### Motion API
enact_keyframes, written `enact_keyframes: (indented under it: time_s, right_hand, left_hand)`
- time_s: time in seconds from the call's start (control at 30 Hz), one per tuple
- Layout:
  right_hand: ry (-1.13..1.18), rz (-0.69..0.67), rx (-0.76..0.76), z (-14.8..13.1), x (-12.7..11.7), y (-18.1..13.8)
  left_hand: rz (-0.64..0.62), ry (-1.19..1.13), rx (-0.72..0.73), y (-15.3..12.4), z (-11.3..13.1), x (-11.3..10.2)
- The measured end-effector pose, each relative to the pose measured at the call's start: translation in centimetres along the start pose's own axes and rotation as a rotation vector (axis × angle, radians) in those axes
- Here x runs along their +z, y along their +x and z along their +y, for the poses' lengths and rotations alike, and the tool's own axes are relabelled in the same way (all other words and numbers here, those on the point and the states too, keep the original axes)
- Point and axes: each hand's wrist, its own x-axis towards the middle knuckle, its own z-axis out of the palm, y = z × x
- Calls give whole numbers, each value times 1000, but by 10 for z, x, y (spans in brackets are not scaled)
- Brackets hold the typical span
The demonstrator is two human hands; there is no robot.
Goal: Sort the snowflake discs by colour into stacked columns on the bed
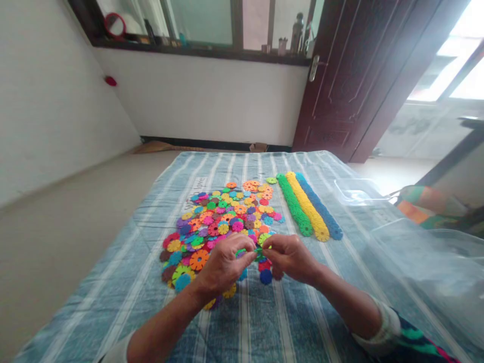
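Observation:
Both of my hands meet over the near right edge of a loose pile of colourful notched plastic discs (198, 259). My left hand (229, 259) pinches a green notched disc (258, 253) between thumb and forefinger. From the other side my right hand (291, 256) pinches at the same green piece; whether it is one disc or two joined ones is hidden by the fingers. To the right of the pile lie three long strips of overlapping discs side by side: a green strip (295, 206), a yellow strip (307, 206) and a blue strip (319, 206).
A blue and white striped cloth (151, 312) covers the table. On the right are a clear plastic container (431, 262) and a smaller clear tray (359, 194), with a colourful cloth (427, 206) beside them. Behind the table stand a white wall and a dark red door (340, 75).

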Motion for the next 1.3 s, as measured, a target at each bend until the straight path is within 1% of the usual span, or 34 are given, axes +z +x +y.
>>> enact_keyframes:
  time_s: [0.07, 0.1, 0.13, 0.17, 0.23, 0.3, 0.37, 0.47, 0.6, 0.67, 0.73, 0.83, 0.9, 0.93, 1.0, 1.07, 1.23, 1.3]
  right_hand:
    - [-176, -60, -75, -4, -22, -1]
    - [-313, -64, -127, -6, -36, -1]
    - [-429, -48, -132, -7, -52, -1]
    - [-531, -10, -109, -7, -67, -1]
    - [-743, 79, -5, -3, -95, -1]
    - [-884, 103, 83, 6, -114, 1]
    - [-950, 82, 129, 17, -123, 2]
    - [-1001, 59, 151, 34, -126, 4]
    - [-1065, 126, 140, 54, -129, 2]
    - [-1098, 217, 150, 60, -129, 2]
    - [-1087, 236, 104, 60, -121, 1]
    - [-1007, 202, -74, 48, -94, -2]
    - [-923, 173, -188, 37, -70, -5]
    - [-889, 137, -224, 33, -60, -6]
    - [-831, 39, -266, 26, -43, -8]
    - [-785, -51, -271, 21, -34, -10]
    - [-651, -196, -222, 15, -25, -13]
    - [-607, -217, -227, 16, -22, -14]
  left_hand:
    - [-3, 26, 15, 0, 1, 0]
    - [3, 45, 22, 1, 0, -1]
    - [15, 69, 28, 1, 0, -4]
    - [32, 95, 35, 2, -1, -7]
    - [59, 149, 49, 4, -2, -15]
    - [75, 207, 64, 6, -4, -25]
    - [95, 264, 74, 7, -7, -37]
    - [141, 343, 55, 1, -12, -56]
    - [227, 454, -45, -23, -28, -81]
    - [222, 505, -110, -40, -39, -91]
    - [174, 540, -155, -56, -49, -96]
    - [92, 573, -150, -73, -60, -94]
    - [37, 601, -132, -79, -64, -87]
    - [16, 617, -129, -80, -64, -82]
    - [-1, 647, -142, -80, -65, -74]
    - [12, 665, -160, -75, -66, -68]
    - [18, 652, -179, -51, -80, -60]
    - [17, 640, -174, -41, -86, -56]
